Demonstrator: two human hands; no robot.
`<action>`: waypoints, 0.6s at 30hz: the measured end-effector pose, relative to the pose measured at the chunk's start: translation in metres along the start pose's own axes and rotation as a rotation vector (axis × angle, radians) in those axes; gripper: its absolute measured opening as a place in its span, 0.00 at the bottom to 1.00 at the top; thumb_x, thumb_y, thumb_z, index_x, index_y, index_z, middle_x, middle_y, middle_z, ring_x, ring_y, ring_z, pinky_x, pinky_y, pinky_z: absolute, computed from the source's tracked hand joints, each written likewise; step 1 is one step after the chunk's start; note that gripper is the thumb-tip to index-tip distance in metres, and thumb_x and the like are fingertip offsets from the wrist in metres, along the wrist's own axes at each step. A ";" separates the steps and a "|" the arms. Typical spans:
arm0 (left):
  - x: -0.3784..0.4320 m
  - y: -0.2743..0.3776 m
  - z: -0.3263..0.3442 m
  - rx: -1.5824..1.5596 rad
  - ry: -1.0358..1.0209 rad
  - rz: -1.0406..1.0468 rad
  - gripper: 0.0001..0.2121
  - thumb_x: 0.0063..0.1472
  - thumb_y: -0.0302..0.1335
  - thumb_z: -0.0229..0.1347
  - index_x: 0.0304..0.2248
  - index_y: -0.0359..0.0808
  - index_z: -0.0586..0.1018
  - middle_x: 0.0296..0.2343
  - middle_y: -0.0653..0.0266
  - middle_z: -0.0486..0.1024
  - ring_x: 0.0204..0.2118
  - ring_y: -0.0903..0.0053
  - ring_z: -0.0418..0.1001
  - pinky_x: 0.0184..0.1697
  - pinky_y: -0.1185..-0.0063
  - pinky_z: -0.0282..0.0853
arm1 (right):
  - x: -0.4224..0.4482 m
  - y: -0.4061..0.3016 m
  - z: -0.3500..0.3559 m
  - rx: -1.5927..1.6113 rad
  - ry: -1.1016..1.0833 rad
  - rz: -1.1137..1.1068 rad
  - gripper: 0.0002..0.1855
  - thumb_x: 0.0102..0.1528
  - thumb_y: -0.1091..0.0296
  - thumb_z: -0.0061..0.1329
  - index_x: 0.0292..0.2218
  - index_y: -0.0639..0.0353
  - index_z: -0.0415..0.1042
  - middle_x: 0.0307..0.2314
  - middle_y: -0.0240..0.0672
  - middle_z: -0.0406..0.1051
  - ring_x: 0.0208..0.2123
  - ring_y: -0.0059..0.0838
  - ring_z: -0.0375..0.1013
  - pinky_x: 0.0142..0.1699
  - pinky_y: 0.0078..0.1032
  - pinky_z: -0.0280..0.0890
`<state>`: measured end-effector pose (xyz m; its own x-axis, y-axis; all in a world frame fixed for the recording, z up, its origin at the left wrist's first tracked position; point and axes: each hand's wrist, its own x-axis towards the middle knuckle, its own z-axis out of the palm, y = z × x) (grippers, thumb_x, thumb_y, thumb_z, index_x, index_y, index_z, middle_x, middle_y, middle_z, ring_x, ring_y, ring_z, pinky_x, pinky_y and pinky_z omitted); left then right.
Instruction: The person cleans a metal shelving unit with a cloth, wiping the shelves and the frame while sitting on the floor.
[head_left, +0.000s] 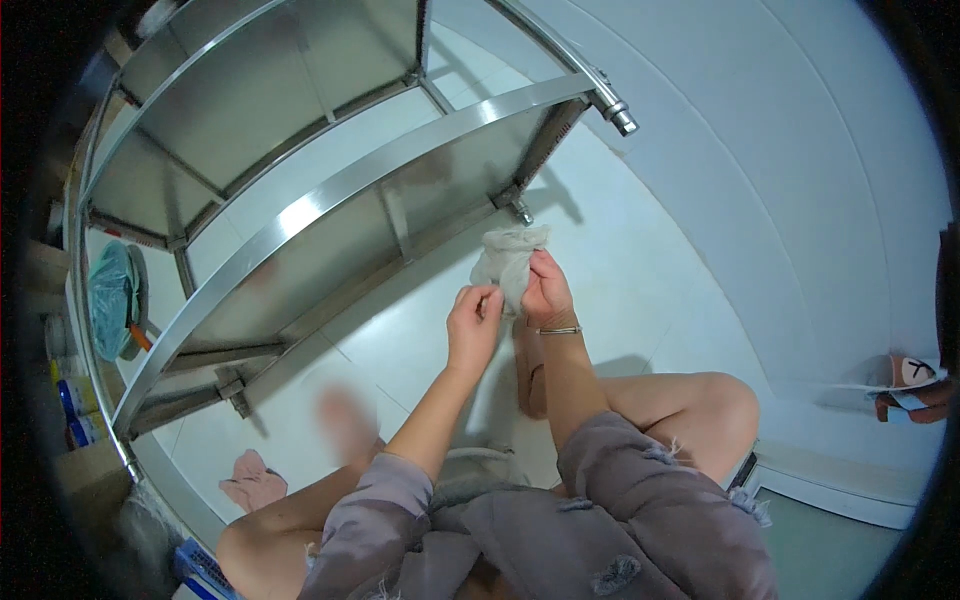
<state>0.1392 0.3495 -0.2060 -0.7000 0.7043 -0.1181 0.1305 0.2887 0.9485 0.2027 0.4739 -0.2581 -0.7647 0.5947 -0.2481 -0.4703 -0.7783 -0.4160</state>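
A thin, crumpled, pale grey cloth (510, 259) is bunched up in front of me, above the tiled floor. My right hand (549, 292) grips its right side, with a metal bangle around the wrist. My left hand (474, 322) has thumb and fingers pinched at the cloth's lower left edge; the grip itself is partly hidden. Just beyond the cloth is a metal foot (523, 211) of a stainless steel shelving rack (337, 187), which appears to lie on its side.
A pink cloth (253, 481) lies on the tiles at the lower left. Behind the rack's frame sits a teal plastic-wrapped object (112, 300). A white wall (750, 150) curves along the right. My slippered foot (529, 367) is below the hands. A blue plastic basket (201, 566) stands lower left.
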 end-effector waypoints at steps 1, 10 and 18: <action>0.003 0.002 0.000 -0.091 0.049 -0.081 0.08 0.53 0.28 0.51 0.29 0.31 0.71 0.24 0.67 0.68 0.25 0.84 0.63 0.29 0.86 0.60 | -0.002 0.001 0.009 -0.043 0.009 0.047 0.16 0.54 0.75 0.31 0.44 0.66 0.56 0.41 0.42 0.62 0.42 0.33 0.64 0.48 0.29 0.60; -0.007 0.017 -0.009 -0.339 0.028 -0.236 0.06 0.56 0.29 0.48 0.27 0.34 0.70 0.22 0.74 0.66 0.24 0.89 0.61 0.29 0.89 0.58 | -0.028 0.009 0.037 -0.070 -0.050 0.183 0.14 0.54 0.75 0.32 0.42 0.64 0.59 0.39 0.38 0.64 0.40 0.30 0.65 0.46 0.27 0.61; -0.033 0.027 -0.026 -0.779 -0.043 -0.354 0.07 0.58 0.29 0.45 0.30 0.34 0.71 0.27 0.69 0.71 0.28 0.87 0.65 0.31 0.89 0.60 | -0.048 0.011 0.042 0.015 -0.039 0.162 0.14 0.54 0.74 0.30 0.43 0.64 0.58 0.38 0.39 0.64 0.39 0.31 0.66 0.45 0.28 0.62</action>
<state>0.1475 0.3176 -0.1687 -0.5790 0.6853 -0.4418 -0.6215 -0.0203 0.7831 0.2160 0.4284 -0.2141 -0.8475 0.4528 -0.2769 -0.3454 -0.8666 -0.3600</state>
